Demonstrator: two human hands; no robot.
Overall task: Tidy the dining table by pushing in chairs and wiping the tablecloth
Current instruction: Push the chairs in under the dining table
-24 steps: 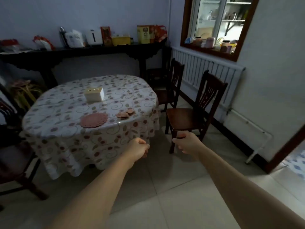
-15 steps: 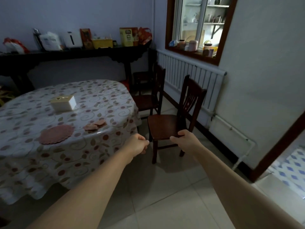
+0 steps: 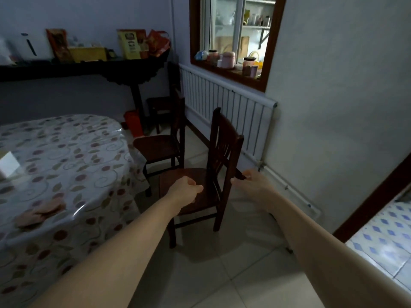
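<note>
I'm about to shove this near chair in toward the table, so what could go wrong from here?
1. Only the right hand touches the near chair, at one back corner; the left hand hovers curled over the seat. A one-sided push may swing it crooked.
2. The tablecloth hangs low, so the seat could catch and drag it.
3. The second chair stands close and may get bumped.

My right hand (image 3: pixel 252 182) grips the rear corner of the nearest dark wooden chair (image 3: pixel 206 174); my left hand (image 3: pixel 185 190), fingers curled around nothing, hovers over its seat. Left of both hands lies the round table under a leaf-patterned tablecloth (image 3: pixel 66 165). Beyond them, a second chair (image 3: pixel 164 145) and a white radiator (image 3: pixel 229 107).
</note>
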